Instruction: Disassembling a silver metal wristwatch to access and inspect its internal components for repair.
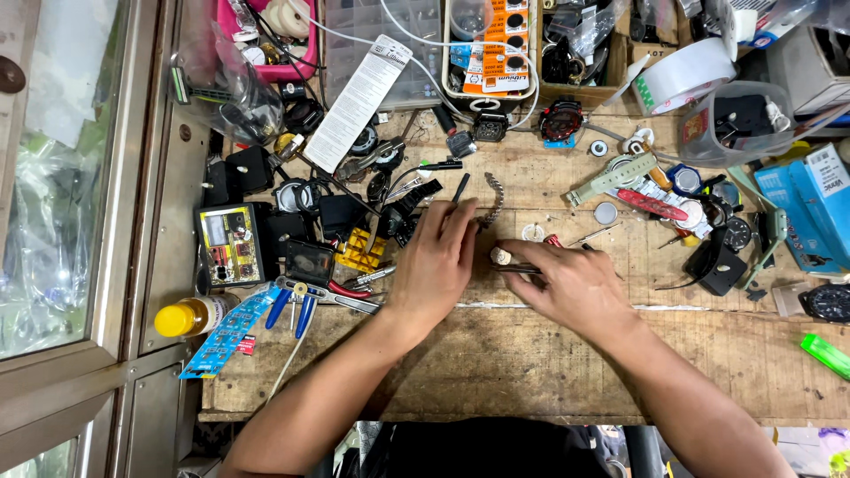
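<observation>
My left hand (436, 263) lies palm down on the wooden workbench (531, 363), its fingertips pressing on a metal watch whose link bracelet (492, 199) curves away above the fingers. My right hand (567, 281) is closed around a thin metal tool (516, 266) that points left toward the left hand. A small pale round piece (501, 256) sits just above the tool's tip. The watch case itself is mostly hidden under my left fingers.
Watch parts and tools crowd the bench: blue-handled pliers (292, 310), a yellow bottle (190, 317), a small tester (232, 243), black watches (560, 119), a tape roll (682, 75), blue boxes (810, 204), a green lighter (825, 354), battery cards (500, 44).
</observation>
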